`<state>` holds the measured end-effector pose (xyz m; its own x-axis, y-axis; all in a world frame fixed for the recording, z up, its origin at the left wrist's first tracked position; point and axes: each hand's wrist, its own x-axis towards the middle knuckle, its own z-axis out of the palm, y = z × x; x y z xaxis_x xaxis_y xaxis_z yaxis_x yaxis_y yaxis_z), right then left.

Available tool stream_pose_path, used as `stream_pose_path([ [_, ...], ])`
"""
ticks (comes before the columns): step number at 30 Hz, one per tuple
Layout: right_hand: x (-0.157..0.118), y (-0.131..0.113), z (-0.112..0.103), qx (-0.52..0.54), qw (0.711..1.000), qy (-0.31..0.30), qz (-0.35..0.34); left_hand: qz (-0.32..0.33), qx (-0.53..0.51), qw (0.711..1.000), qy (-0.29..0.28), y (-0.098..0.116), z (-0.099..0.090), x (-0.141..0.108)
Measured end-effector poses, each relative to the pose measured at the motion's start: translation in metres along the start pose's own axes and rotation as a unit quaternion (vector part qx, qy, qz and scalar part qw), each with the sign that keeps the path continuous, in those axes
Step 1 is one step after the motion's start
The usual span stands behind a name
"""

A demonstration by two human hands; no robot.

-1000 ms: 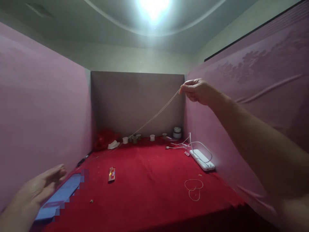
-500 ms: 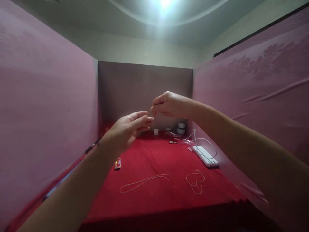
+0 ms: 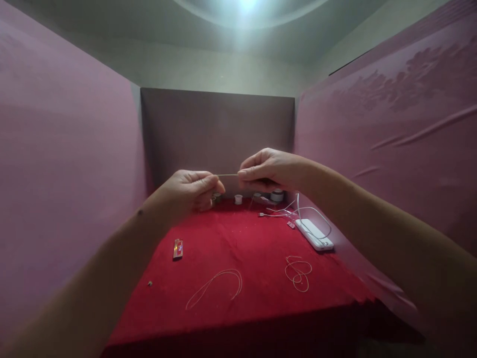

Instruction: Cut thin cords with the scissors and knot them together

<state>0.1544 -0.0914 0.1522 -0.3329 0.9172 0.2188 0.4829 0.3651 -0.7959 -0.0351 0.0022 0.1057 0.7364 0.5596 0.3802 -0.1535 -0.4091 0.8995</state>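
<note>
A short stretch of thin, pale cord point(image 3: 227, 175) runs level and taut between my two hands, above the far part of the table. My left hand point(image 3: 194, 188) pinches it between thumb and fingers on the left. On the right, my right hand point(image 3: 266, 169) grips the cord the same way, with the fingertips closed. Below, a looped length of thin cord point(image 3: 214, 284) lies on the red cloth point(image 3: 231, 243). Further right rests a second, coiled cord point(image 3: 298, 274). Whether the held cord joins either of these I cannot tell.
A white power bank point(image 3: 315, 234) with a white cable point(image 3: 283, 215) lies by the right pink wall. A small shiny packet point(image 3: 178, 249) is at left, with a tiny object point(image 3: 149, 283) nearer. A white spool point(image 3: 238, 199) and a jar point(image 3: 277, 195) stand at the back.
My left hand has closed into a pinch, and the cord is now stretched visibly between both hands. The looped cord on the cloth has changed its curve. The view has shifted slightly.
</note>
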Motion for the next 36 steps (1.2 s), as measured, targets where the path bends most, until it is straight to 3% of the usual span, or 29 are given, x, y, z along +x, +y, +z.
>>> stream_pose_path([
  [5,-0.01,0.006,-0.019,0.077,0.996,0.048,-0.026,-0.011,-0.06,0.998,0.017,-0.025,-0.02,0.004],
  [8,-0.014,-0.001,-0.024,0.099,0.991,0.074,-0.041,-0.013,-0.094,0.995,0.028,-0.036,-0.022,0.005],
  [16,-0.016,-0.014,-0.03,0.157,0.984,0.058,-0.066,0.004,-0.146,0.989,0.036,-0.036,-0.008,0.001],
  [22,-0.014,-0.014,-0.031,0.22,0.972,0.062,-0.061,-0.002,-0.178,0.983,0.053,-0.042,-0.014,-0.003],
  [31,-0.001,-0.033,-0.023,0.194,0.976,0.081,-0.058,0.003,-0.216,0.975,0.048,-0.047,-0.016,-0.007],
  [33,0.005,-0.044,-0.019,0.179,0.977,0.085,-0.075,0.016,-0.231,0.972,0.027,-0.04,-0.006,-0.007],
  [36,0.016,-0.064,-0.01,0.144,0.98,0.093,-0.104,0.019,-0.251,0.965,-0.079,-0.024,0.023,-0.01],
])
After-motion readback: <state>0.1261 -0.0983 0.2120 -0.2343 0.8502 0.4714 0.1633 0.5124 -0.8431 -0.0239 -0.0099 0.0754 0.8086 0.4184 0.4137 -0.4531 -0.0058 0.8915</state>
